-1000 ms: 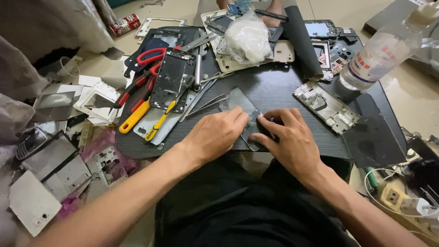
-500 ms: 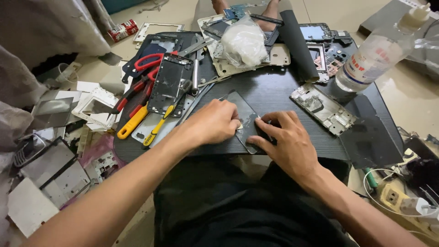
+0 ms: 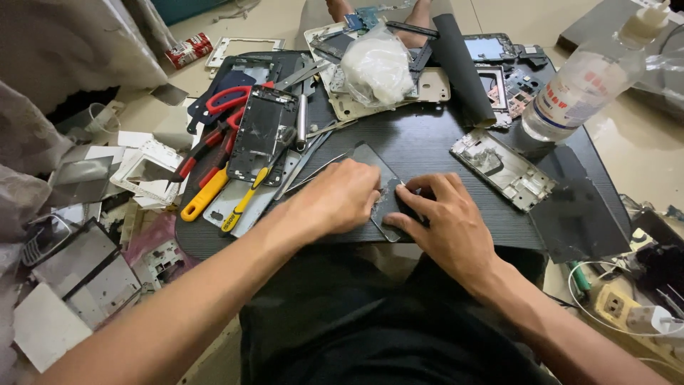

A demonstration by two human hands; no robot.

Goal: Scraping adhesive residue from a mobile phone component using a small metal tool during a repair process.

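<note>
While I sit over the dark work board (image 3: 427, 142), my left hand (image 3: 340, 196) lies flat with fingers curled down on the dark glass panel (image 3: 370, 160) — pinning it near the board's front edge. My right hand (image 3: 445, 224) presses fingertips against the panel's right side, gripping nothing else. Beyond lie a phone frame (image 3: 504, 169), a clear bottle (image 3: 581, 89), a white plastic bag (image 3: 377, 68) and a yellow screwdriver (image 3: 242, 203) — all apart from my hands.
</note>
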